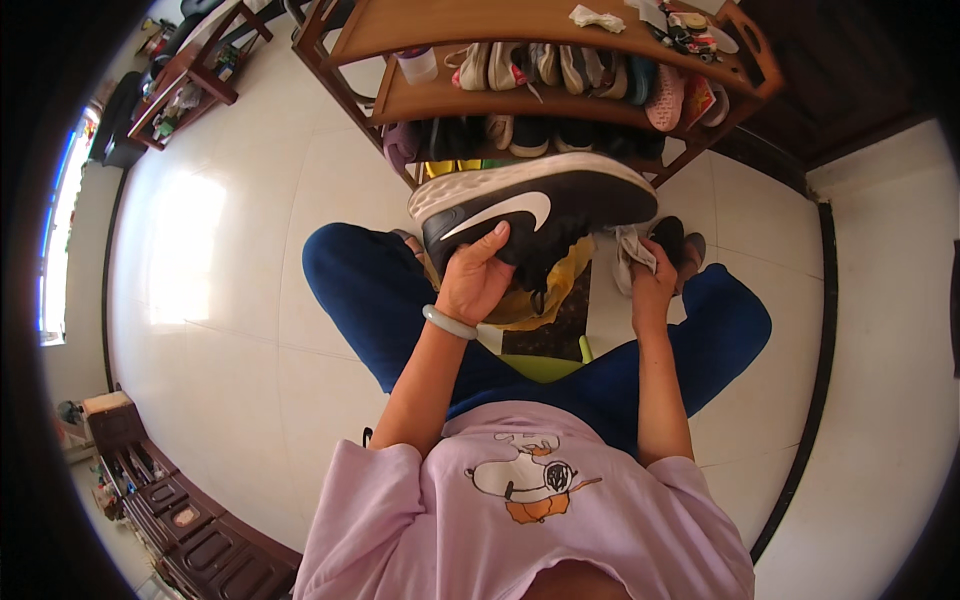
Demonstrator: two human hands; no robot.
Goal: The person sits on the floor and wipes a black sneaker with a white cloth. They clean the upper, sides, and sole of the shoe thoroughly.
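Note:
My left hand (478,279) grips a black Nike sneaker (577,199) by its heel and opening; the shoe lies on its side in the air, its thick whitish sole turned away from me. Crumpled in my right hand (654,271) is a white cloth or tissue (634,247), near the shoe's toe. Below the sneaker, between my knees, is a yellow plastic bag or liner (559,289), partly hidden by the shoe. On the floor by my right foot stand a whitish shoe (622,270), partly covered by the cloth, and a dark shoe (666,234).
A wooden shoe rack (450,101) with rows of shoes stands just ahead; a crumpled tissue (597,19) lies on its top. Part of a green stool (544,367) shows beneath me. A white wall (885,360) is at the right, dark wooden furniture (202,540) at lower left.

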